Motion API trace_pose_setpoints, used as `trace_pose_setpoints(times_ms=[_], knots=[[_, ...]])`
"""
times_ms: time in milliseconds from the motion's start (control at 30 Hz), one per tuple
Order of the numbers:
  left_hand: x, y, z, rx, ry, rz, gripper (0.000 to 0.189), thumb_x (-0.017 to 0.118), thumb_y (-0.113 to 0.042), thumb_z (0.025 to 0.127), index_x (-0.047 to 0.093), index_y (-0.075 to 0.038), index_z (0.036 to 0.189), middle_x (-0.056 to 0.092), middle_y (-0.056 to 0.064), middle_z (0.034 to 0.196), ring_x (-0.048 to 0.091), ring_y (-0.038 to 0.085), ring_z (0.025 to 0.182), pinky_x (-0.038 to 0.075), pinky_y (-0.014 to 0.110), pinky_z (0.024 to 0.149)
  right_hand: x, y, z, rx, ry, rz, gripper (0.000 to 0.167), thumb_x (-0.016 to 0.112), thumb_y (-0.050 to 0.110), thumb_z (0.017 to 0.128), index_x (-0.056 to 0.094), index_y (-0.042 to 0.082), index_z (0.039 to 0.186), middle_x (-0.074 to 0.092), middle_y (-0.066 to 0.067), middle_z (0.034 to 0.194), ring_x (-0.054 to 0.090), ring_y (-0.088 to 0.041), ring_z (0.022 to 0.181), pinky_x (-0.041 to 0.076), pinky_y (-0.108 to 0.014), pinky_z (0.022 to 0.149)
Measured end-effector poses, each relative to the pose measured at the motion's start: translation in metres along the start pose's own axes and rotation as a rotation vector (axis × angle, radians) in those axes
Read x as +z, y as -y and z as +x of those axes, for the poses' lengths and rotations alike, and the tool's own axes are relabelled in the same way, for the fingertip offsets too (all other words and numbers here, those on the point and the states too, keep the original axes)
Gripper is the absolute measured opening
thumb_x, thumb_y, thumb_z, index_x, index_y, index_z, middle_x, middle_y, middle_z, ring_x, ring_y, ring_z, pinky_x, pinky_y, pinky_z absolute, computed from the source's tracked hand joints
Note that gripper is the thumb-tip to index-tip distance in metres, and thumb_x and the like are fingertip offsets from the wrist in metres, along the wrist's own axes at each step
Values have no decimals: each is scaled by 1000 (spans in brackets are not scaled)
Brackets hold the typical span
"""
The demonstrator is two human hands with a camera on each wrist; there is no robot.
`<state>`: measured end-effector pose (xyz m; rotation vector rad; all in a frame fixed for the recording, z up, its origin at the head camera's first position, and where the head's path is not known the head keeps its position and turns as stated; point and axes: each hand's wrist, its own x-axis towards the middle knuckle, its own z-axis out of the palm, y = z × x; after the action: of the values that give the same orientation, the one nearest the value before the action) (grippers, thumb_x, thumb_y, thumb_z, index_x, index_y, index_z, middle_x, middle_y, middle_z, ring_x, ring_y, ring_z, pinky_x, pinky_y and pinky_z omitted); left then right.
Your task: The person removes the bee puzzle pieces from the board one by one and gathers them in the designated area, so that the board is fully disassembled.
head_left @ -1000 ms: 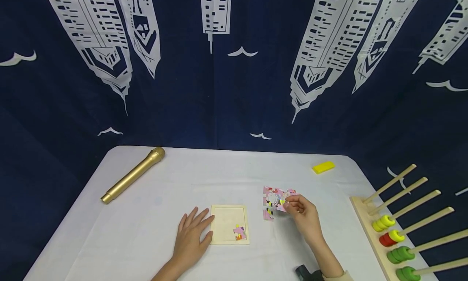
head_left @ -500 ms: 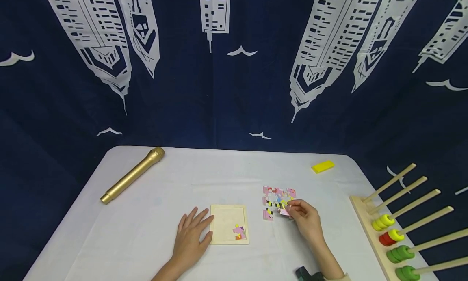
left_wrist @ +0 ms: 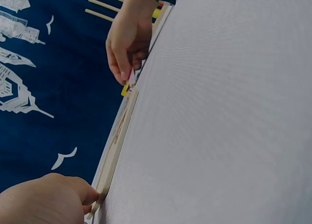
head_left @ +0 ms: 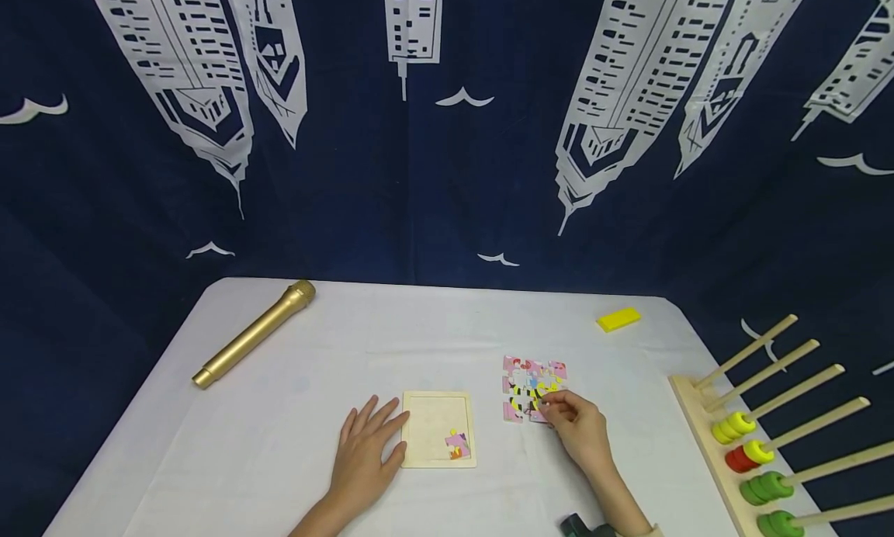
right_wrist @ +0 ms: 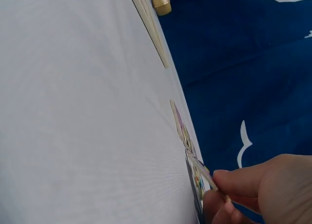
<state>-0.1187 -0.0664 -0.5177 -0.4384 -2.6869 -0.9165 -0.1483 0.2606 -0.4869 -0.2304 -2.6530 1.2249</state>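
My left hand (head_left: 366, 455) rests with fingers spread, fingertips touching the left edge of a shallow square wooden puzzle tray (head_left: 424, 424). One pink jigsaw piece (head_left: 457, 445) lies in that tray's lower right corner. To the right, my right hand (head_left: 580, 428) pinches another puzzle piece (right_wrist: 202, 168) between thumb and fingers. In the right wrist view this piece is tilted, its near edge raised. It is at the lower side of a group of pink and yellow puzzle pieces (head_left: 517, 374) lying close together on the table. The fingers partly cover the piece.
A gold microphone (head_left: 254, 335) lies at the back left of the white table (head_left: 391, 335). A yellow block (head_left: 618, 320) sits at the back right. On the right edge stands a wooden peg rack (head_left: 719, 452) with coloured rings. A dark blue curtain (head_left: 447, 180) hangs behind.
My right hand has shifted slightly left and toward the near edge, bringing the pinched piece to the lower side of the group. My left hand and the tray stay in place.
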Motion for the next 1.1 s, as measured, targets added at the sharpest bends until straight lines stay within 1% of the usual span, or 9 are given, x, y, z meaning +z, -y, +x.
trace_pose_setpoints(times_ms=[100,200,500,633,800,967,1033,1100], knots=[[0,0,0,0,1,0,39,69,-16,85,67,-11,123,57,9,141,38,39,139,20,64,112,1,-2,0,-33,-19,-60,9,74,5,83,73,4,92,63,-2,73,48,-3,61,41,-18,54],[0,0,0,1,-1,-2,39,69,-16,85,67,-11,123,57,9,141,38,39,139,20,64,112,3,-3,0,-53,-35,-94,8,75,4,82,72,5,90,61,-1,71,48,-4,60,41,-18,54],[-1,0,0,8,-10,-1,39,69,-16,84,68,-11,123,58,9,140,39,39,139,20,64,112,7,-4,-1,-122,-78,-139,14,79,3,78,72,2,89,64,-2,73,52,-4,62,46,-17,56],[-1,0,0,11,-13,0,39,70,-16,84,68,-11,123,58,9,139,40,39,138,21,64,111,7,-5,-1,-135,-93,-145,13,80,3,77,72,2,88,64,-2,73,52,-4,62,46,-17,56],[0,1,-1,15,-19,4,39,69,-16,84,68,-11,122,58,9,139,40,39,138,22,64,111,7,-3,-1,-118,-119,-110,12,79,2,78,72,4,87,64,-2,72,50,-1,60,44,-17,55],[0,1,0,16,-16,5,39,70,-15,83,68,-10,122,58,10,139,40,40,138,21,64,111,5,6,-2,-99,-125,-14,14,75,-1,80,72,3,93,66,-5,78,49,-2,62,41,-16,53],[0,1,0,17,-16,6,39,70,-15,83,68,-11,122,58,10,139,40,40,138,21,64,111,6,13,-4,-96,-96,18,17,75,0,81,71,3,98,67,-7,83,51,-3,65,42,-16,53],[0,1,0,16,-18,7,39,70,-15,83,68,-11,122,58,10,139,40,40,138,21,64,112,9,20,-7,-102,-45,46,21,75,0,81,71,4,101,67,-7,88,52,-4,68,43,-16,55]])
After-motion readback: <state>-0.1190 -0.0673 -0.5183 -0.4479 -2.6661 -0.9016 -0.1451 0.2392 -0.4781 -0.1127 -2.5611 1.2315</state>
